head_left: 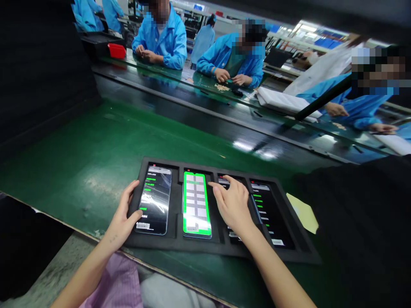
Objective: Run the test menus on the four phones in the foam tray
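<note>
A black foam tray (221, 250) lies on the green table and holds several smartphones in its slots. My left hand (123, 214) grips the tray's left edge, with its fingers along the side and its thumb over the rim by the leftmost smartphone (156, 201), whose dark screen has white and green text. Beside that, another smartphone (197, 205) shows a bright green border with pale blocks. My right hand (233, 205) hovers with fingers apart, a fingertip near this phone's right edge. It partly covers a third smartphone (236, 235). At the right end sits a dark-screened smartphone (268, 214).
A yellow paper (302, 213) lies right of the tray. Dark cloth-like walls (369, 214) flank the green table (80, 158). Beyond it runs a shiny dark conveyor (192, 113). Across from me, people in blue jackets (175, 38) work near a red bin (117, 51) and white sheets (285, 102).
</note>
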### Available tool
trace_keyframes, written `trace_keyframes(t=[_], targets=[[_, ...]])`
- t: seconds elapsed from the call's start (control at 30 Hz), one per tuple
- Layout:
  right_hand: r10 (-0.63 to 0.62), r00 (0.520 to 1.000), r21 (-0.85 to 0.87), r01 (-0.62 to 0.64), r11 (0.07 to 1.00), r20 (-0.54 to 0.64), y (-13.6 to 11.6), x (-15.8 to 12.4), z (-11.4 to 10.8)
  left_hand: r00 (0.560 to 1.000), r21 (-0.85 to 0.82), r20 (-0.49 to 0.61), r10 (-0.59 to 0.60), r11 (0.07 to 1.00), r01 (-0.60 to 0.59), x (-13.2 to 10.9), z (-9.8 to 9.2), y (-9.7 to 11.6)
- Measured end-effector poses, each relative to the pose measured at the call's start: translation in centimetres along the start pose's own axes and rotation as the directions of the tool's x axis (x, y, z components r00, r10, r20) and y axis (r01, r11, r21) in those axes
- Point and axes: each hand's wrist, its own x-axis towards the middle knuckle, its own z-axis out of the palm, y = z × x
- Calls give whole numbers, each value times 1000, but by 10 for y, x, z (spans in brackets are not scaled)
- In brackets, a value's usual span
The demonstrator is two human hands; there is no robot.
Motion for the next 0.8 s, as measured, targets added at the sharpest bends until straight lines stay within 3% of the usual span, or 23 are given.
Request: trace_keyframes(t=[0.23,0.37,0.63,0.8], targets=[[-228,971,61,224,973,75,-40,-3,3,1000,1,-19,-12,1000,12,1,1,3],[-186,979,34,184,982,86,-44,-5,2,1000,8,-17,-10,1000,10,1,1,4],[-28,999,-59,27,998,-19,-10,-26,-9,1000,10,-12,0,1000,0,0,1,4],[-62,998,-6,62,998,7,-19,-26,-8,1000,13,-23,-7,1000,7,0,1,5]])
